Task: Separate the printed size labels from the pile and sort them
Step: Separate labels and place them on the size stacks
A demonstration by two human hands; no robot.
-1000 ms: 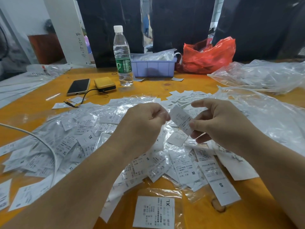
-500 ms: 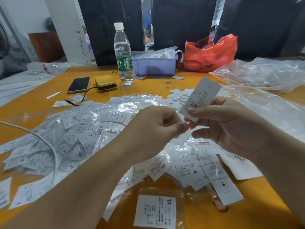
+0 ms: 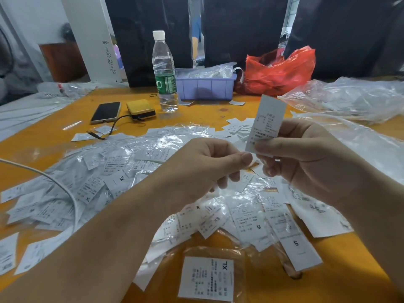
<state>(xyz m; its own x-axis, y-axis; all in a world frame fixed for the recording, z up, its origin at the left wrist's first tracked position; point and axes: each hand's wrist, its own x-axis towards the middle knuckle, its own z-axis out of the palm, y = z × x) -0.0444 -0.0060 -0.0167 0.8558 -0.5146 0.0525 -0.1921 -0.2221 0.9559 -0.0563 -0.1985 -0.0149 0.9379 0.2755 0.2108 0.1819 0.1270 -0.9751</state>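
Observation:
A white printed label point(image 3: 267, 122) stands upright above the pile, and my right hand point(image 3: 306, 158) pinches its lower end between thumb and fingers. My left hand point(image 3: 203, 167) is just left of it, fingers curled, thumb pressed to forefinger close to the label's bottom corner; I see nothing between them. Below both hands lies the pile of labels in clear sleeves point(image 3: 113, 169), spread across the orange table point(image 3: 37, 138). Labels marked S point(image 3: 297, 243), M point(image 3: 255, 226) and XL point(image 3: 207, 278) lie near the front edge.
At the back stand a water bottle point(image 3: 165, 73), a purple tray point(image 3: 205, 86), a red bag point(image 3: 277, 71), a phone point(image 3: 106, 112) and a yellow power bank point(image 3: 141, 108). Clear plastic bags point(image 3: 349, 99) cover the right side. A white cable point(image 3: 54, 182) crosses the pile at left.
My right hand has drawn the label up and away from my left hand and turned it upright. The left hand stayed low over the pile.

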